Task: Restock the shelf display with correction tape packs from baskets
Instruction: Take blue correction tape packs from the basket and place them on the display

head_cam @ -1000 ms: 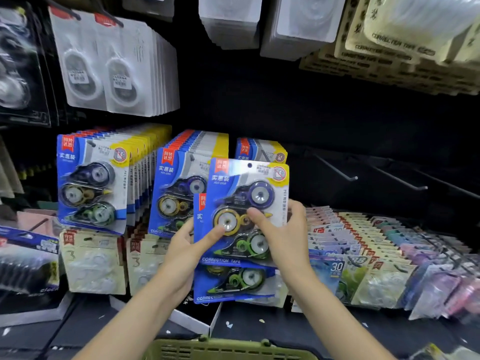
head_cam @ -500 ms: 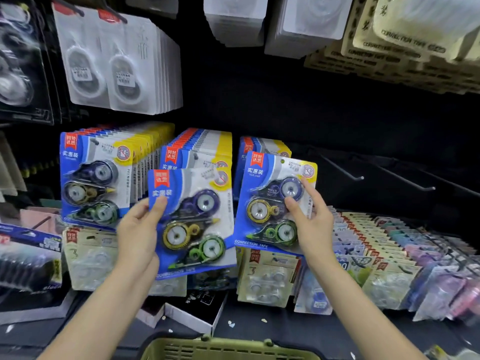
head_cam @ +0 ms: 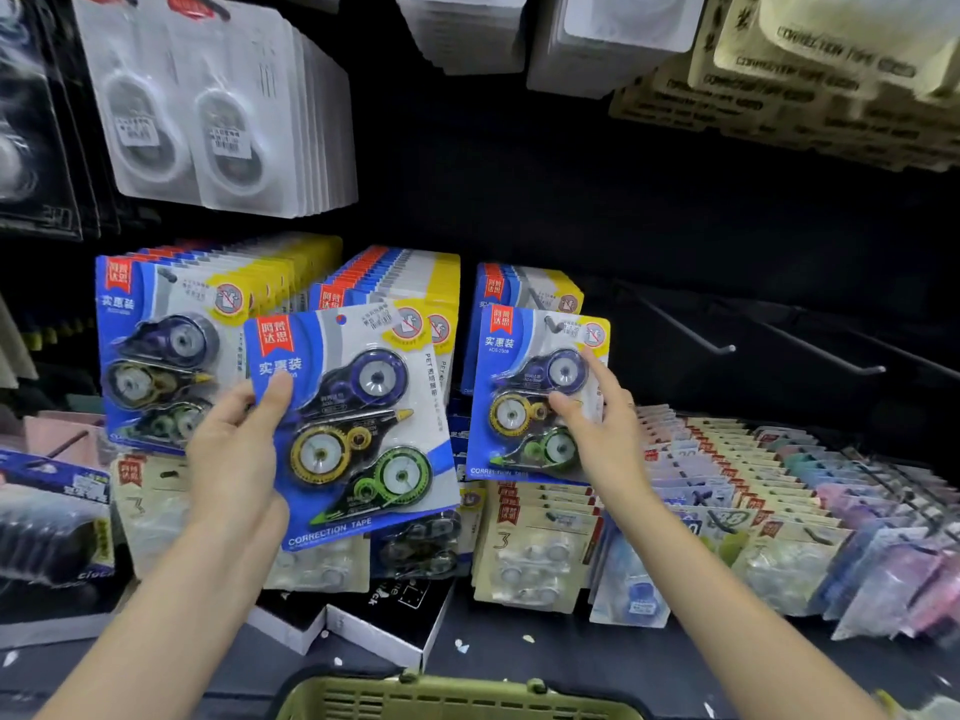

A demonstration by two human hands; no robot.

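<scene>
Your left hand [head_cam: 234, 459] grips a blue pack [head_cam: 353, 423] by its left edge, thumb on the front, and holds it out in front of the middle row [head_cam: 395, 283] of the same packs. Your right hand [head_cam: 597, 423] has its fingers spread and pressing on the front of another pack [head_cam: 535, 397], which sits at the front of the short row [head_cam: 524, 288] just right of the middle row. That pack looks like it is on its hook now, so give it a soft push back until it hangs flat, then let go. The short row has the fewest packs, so I think your left pack belongs there too. Find the little hole at the top of the pack, line it up with the hook tip, and slide it straight on. Keep the pack upright so it does not catch on the ones behind. The green basket [head_cam: 457, 698] is low down, well below the middle row, near you. I cannot see if more packs are inside.
</scene>
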